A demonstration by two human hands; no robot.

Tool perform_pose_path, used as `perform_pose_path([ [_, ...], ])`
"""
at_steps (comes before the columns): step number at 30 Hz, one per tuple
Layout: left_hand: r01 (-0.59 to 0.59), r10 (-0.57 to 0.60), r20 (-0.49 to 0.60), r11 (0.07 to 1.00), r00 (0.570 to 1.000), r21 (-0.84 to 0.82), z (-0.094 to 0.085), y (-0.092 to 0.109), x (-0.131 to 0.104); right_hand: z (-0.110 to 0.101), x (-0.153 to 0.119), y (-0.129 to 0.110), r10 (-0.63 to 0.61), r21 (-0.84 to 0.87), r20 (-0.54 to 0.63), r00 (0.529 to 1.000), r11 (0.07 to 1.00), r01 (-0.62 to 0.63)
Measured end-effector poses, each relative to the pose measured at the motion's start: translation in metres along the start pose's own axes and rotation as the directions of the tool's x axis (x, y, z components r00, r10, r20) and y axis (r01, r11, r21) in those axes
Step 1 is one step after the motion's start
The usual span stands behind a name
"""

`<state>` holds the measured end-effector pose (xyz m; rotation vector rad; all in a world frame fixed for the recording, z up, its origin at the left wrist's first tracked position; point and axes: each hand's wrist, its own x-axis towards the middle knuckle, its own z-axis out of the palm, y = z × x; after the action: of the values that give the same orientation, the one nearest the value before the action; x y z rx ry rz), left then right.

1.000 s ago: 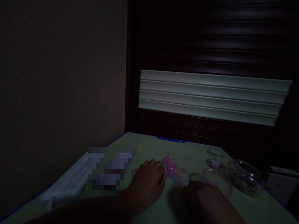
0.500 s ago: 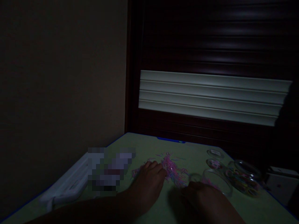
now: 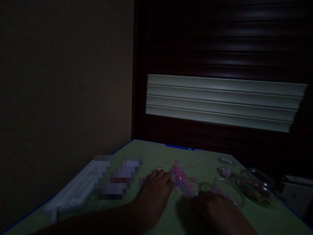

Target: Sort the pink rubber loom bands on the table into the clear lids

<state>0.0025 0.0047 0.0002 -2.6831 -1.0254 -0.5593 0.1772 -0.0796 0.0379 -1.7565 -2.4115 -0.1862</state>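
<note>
A loose pile of pink and pale blue bands lies on the light green table. My left hand rests at the pile's left side, its fingers curled down; whatever is under the fingertips is hidden. My right hand is closed near the pile's lower right, beside a clear round container with some pink bands in it. What its fingers hold is too dark to make out.
A clear jar of colourful bands lies at the right, near small round lids. A white power strip and a blurred-out item are on the left. A white device stands beyond the right edge.
The whole view has shifted very slightly. Both hands stay in nearly the same places, and the pile looks unchanged.
</note>
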Motion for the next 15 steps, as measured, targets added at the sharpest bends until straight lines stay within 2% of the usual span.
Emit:
perform_pose_path([
  [6, 0.032, -0.031, 0.002, 0.999, 1.000, -0.004, -0.0027, 0.0002, -0.0011, -0.0019, 0.0008, -0.0016, -0.003, 0.008, 0.017, 1.000, 1.000, 0.003],
  [11, 0.036, -0.036, 0.003, 0.999, 0.999, -0.025, -0.0039, 0.0002, 0.0001, 0.0031, 0.0016, -0.0025, 0.005, -0.012, -0.046, 0.999, 1.000, -0.006],
  [15, 0.046, -0.045, 0.021, 0.999, 0.999, -0.026, -0.0052, 0.0010, 0.0009, 0.0048, 0.0013, -0.0004, 0.010, 0.001, -0.043, 0.999, 1.000, -0.010],
])
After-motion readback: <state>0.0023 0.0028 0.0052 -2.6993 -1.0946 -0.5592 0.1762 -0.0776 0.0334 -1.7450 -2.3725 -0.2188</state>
